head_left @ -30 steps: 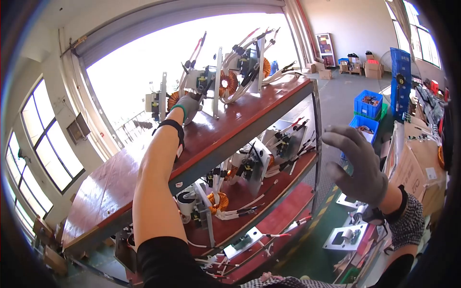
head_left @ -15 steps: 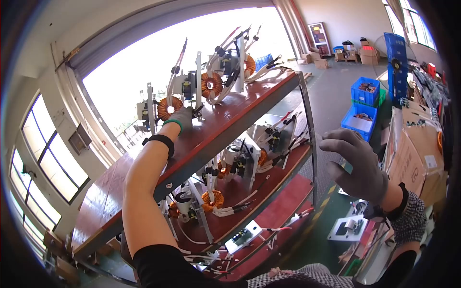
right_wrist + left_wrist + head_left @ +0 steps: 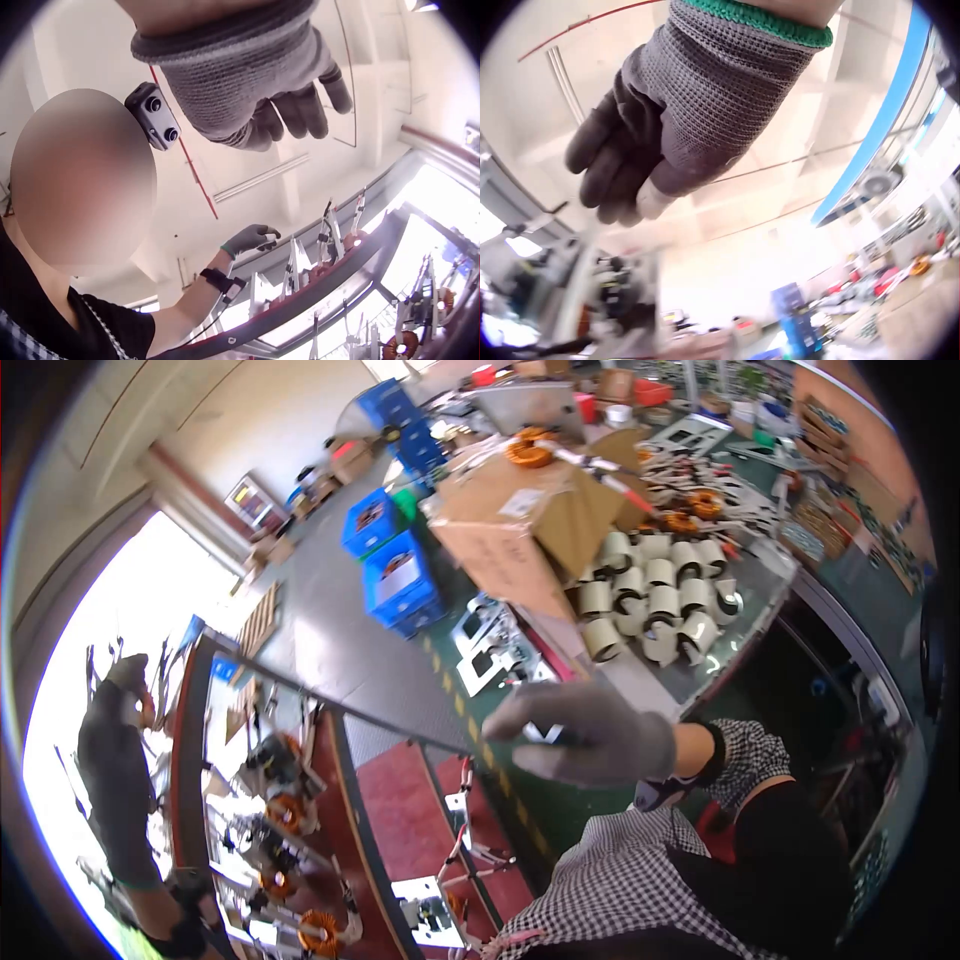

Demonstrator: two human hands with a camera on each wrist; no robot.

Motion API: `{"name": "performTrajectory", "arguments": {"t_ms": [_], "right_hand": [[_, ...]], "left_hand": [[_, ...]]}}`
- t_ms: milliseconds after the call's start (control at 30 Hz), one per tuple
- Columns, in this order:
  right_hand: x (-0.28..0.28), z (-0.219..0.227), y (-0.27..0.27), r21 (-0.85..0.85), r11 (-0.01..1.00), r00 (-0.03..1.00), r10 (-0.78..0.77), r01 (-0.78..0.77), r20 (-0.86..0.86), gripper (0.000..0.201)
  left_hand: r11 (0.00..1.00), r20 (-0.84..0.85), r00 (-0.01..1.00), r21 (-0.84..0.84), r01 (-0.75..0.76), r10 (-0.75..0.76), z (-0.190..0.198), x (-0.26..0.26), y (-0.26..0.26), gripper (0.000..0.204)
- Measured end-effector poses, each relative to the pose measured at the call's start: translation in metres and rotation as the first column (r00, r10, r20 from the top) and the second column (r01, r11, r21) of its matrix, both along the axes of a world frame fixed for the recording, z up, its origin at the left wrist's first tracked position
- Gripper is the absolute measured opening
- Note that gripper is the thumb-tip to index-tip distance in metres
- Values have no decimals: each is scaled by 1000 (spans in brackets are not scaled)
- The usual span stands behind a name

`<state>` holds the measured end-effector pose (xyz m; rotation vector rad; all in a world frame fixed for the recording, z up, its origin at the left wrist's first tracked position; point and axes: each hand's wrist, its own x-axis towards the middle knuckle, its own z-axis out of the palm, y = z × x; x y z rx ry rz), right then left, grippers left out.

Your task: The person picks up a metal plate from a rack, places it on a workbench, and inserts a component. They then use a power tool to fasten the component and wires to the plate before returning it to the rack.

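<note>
- Head view: I see the left hand (image 3: 118, 765) beside the upper shelf (image 3: 188, 760), fingers loosely bent. The right hand (image 3: 590, 735) hangs in the air, fingers relaxed and apart, holding nothing. Coil units (image 3: 285, 812) sit on the shelf below. I judge them heavy for their size: dense windings, stiff plates, floppy leads. The cardboard box (image 3: 490, 565) carries faint print and a white label (image 3: 520, 503); I can't read either.
- Left wrist view: loosely bent fingers, thumb close to them, nothing seen in the grasp. A blurred unit (image 3: 622, 289) stands below them. I'd take its plate by the edge and support the coil, sparing boards and leads.
- Right wrist view: the upright plates (image 3: 292, 270) line the upper shelf near the left hand. Bare metal may slip against a glove. No legible brand.
</note>
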<state>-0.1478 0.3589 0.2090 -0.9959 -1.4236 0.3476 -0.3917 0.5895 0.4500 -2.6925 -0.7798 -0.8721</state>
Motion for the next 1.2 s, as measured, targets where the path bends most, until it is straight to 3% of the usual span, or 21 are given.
{"name": "performTrajectory", "arguments": {"t_ms": [33, 67, 200, 267, 333, 400, 467, 500, 567, 633, 733, 800, 933, 1000, 1100, 1133, 1200], "right_hand": [[7, -16, -17, -142, 990, 1000, -5, 8, 27, 25], [12, -33, -36, -283, 959, 999, 14, -1, 45, 25], [61, -106, -123, -604, 795, 991, 27, 60, 133, 27], [90, -141, -175, -646, 753, 992, -76, 126, 104, 29], [120, -154, -230, -780, 600, 973, -225, 178, 49, 29], [147, -174, -276, -834, 522, 937, -349, 180, -16, 29], [168, -189, -297, -866, 488, 891, -434, 110, -131, 27], [178, -201, -307, -867, 493, 847, -489, 70, -209, 26], [191, -201, -319, -841, 536, 659, -607, -75, -445, 24], [205, -207, -308, -889, 455, 803, -546, 44, -239, 27], [216, -215, -281, -888, 460, 880, -419, -4, -222, 32], [217, -209, -262, -900, 430, 907, -348, -69, -236, 33], [205, -224, -227, -848, 506, 942, -182, -156, -282, 29], [191, -235, -207, -807, 498, 889, -140, -318, -437, 27], [154, -243, -168, -760, 436, 834, -37, -482, -550, 25], [139, -243, -154, -752, 420, 825, -15, -508, -565, 25], [105, -243, -119, -760, 321, 821, 126, -565, -556, 28]], "left_hand": [[992, -74, 990, -21, 121, -122, -17, 37, -21, 26], [935, -168, 926, 51, 351, -338, -45, 72, -43, 28], [853, -389, 784, -7, 522, -483, -131, 191, -103, 26], [796, -391, 713, -91, 599, -581, -184, 243, -116, 24], [774, -334, 698, -286, 566, -634, -238, 290, -135, 27], [792, -394, 695, -410, 452, -601, -277, 328, -167, 28], [680, -336, 637, -599, 424, -694, -332, 352, -190, 32], [592, -210, 654, -676, 439, -726, -355, 354, -200, 30], [353, 49, 631, -794, 495, -774, -395, 354, -228, 28], [319, -39, 649, -892, 320, -760, -410, 350, -246, 22], [222, -76, 783, -972, 80, -618, -437, 320, -257, 19], [116, -62, 857, -993, -3, -511, -460, 288, -251, 20], [-107, 13, 994, -994, 1, -108, -467, 227, -247, 20], [-73, 0, 1000, -997, 0, 4, -475, 191, -243, 19], [-329, -27, 962, -942, 67, 273, -483, 140, -234, 21], [-337, 7, 939, -932, 131, 345, -490, 120, -231, 23], [-303, -56, 901, -949, 86, 431, -505, 85, -223, 29]]}}
